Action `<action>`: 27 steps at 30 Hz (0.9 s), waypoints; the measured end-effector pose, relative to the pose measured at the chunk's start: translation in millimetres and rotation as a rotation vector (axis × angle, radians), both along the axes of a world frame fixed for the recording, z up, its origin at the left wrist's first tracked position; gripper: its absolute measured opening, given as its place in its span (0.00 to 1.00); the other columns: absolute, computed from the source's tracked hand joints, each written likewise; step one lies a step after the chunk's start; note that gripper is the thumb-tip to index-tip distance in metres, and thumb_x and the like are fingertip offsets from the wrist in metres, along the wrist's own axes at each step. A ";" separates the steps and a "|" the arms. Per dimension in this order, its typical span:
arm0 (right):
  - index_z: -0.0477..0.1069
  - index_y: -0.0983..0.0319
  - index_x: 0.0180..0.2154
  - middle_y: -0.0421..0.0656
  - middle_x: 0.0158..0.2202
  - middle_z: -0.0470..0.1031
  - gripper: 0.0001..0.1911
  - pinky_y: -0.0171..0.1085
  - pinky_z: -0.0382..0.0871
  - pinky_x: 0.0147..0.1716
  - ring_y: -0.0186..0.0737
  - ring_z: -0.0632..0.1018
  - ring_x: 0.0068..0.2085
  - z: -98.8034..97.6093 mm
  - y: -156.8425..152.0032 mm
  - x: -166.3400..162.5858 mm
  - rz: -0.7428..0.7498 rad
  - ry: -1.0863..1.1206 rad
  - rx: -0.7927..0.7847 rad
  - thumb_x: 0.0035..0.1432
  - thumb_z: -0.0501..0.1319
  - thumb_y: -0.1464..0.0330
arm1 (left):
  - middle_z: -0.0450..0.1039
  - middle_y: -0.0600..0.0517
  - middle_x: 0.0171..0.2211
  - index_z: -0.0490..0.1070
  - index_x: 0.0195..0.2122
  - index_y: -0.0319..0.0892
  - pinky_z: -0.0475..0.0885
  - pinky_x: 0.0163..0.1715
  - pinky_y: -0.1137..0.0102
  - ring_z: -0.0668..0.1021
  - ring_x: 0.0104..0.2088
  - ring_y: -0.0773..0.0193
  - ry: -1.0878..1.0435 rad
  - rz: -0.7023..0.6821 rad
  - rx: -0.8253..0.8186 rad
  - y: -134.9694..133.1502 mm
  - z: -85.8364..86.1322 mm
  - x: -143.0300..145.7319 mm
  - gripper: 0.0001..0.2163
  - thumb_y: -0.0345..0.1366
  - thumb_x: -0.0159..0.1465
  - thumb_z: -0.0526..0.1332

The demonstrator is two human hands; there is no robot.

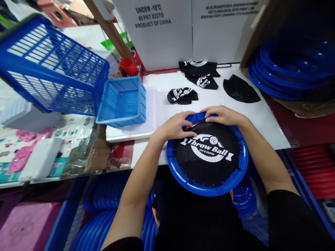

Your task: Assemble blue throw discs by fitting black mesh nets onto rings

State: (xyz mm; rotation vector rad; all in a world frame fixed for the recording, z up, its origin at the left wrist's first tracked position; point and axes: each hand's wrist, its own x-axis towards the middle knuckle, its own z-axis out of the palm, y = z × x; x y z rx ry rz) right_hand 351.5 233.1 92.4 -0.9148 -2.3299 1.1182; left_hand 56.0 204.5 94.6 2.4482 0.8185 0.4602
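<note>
A round blue plastic ring (pixel 208 190) lies at the table's front edge, its near side jutting out over my lap. Black mesh (pixel 205 171) printed "Throw Ball" in white spans its inside. At the far left of the rim, my left hand (pixel 176 126) is curled, thumb over the mesh and fingers on the ring. My right hand (pixel 222 115) closes on the far rim, its fingertips at the mesh edge. A short stretch of blue rim shows between the hands. Beyond them lie crumpled black mesh pieces (pixel 183 95) and a folded mesh disc (pixel 241 89).
A blue bin (pixel 142 101) stands left of the work spot, with a large blue basket (pixel 101 87) tipped beside it. Stacked blue rings (pixel 277 82) sit in a carton at right. White cartons (pixel 167 42) wall the back. More blue rings (pixel 104 223) are below the table.
</note>
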 end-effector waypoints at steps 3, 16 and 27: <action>0.83 0.56 0.38 0.47 0.59 0.83 0.15 0.57 0.67 0.68 0.56 0.79 0.63 -4.3 2.6 0.7 -0.023 0.037 -0.021 0.64 0.67 0.52 | 0.76 0.42 0.64 0.81 0.34 0.45 0.71 0.66 0.46 0.77 0.64 0.44 -0.019 -0.024 -0.043 1.2 -0.4 0.1 0.09 0.44 0.65 0.74; 0.80 0.57 0.36 0.47 0.63 0.81 0.15 0.56 0.65 0.68 0.56 0.78 0.65 -8.1 8.4 3.1 -0.079 0.039 -0.110 0.65 0.66 0.53 | 0.84 0.50 0.37 0.80 0.34 0.45 0.77 0.48 0.61 0.82 0.40 0.59 -0.196 0.288 -0.252 9.4 -1.3 -5.0 0.05 0.37 0.66 0.67; 0.83 0.57 0.41 0.45 0.63 0.80 0.17 0.53 0.67 0.66 0.53 0.79 0.60 -5.0 9.8 0.3 -0.079 -0.048 -0.056 0.68 0.61 0.53 | 0.84 0.49 0.36 0.81 0.35 0.41 0.74 0.45 0.63 0.80 0.38 0.59 -0.230 0.373 -0.340 14.6 -9.3 -1.0 0.08 0.40 0.66 0.65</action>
